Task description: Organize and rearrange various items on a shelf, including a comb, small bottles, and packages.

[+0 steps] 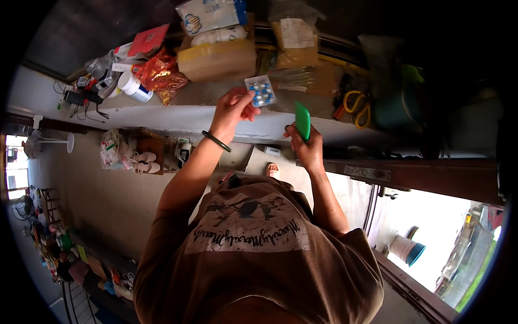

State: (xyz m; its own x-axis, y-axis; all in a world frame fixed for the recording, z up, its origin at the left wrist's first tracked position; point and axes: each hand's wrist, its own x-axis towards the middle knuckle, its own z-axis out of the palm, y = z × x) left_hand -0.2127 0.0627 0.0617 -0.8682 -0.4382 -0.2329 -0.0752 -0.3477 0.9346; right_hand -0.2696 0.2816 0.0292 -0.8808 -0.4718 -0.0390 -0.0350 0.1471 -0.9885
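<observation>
A clear blister pack of blue-and-white capsules (pixel 262 93) is pinched by its left edge between the thumb and fingers of my left hand (pixel 234 106). A dark bangle (pixel 217 141) circles that wrist. My right hand (pixel 306 148) grips a flat, bright green object (pixel 302 120), held upright; its exact kind is unclear. Both hands are raised in front of the ledge (pixel 202 94), apart from each other. On the ledge behind the blister pack stands a cardboard box (pixel 216 60) with a white bottle (pixel 218 35) lying on top.
Left along the ledge are a red foil bag (pixel 160 75), a white tub (pixel 135 87) and a charger with cables (pixel 75 98). Yellow-handled scissors (pixel 356 107) lie right, near plastic bags (pixel 295 44). Below are shoes (pixel 146 163) and an open doorway (pixel 404 218).
</observation>
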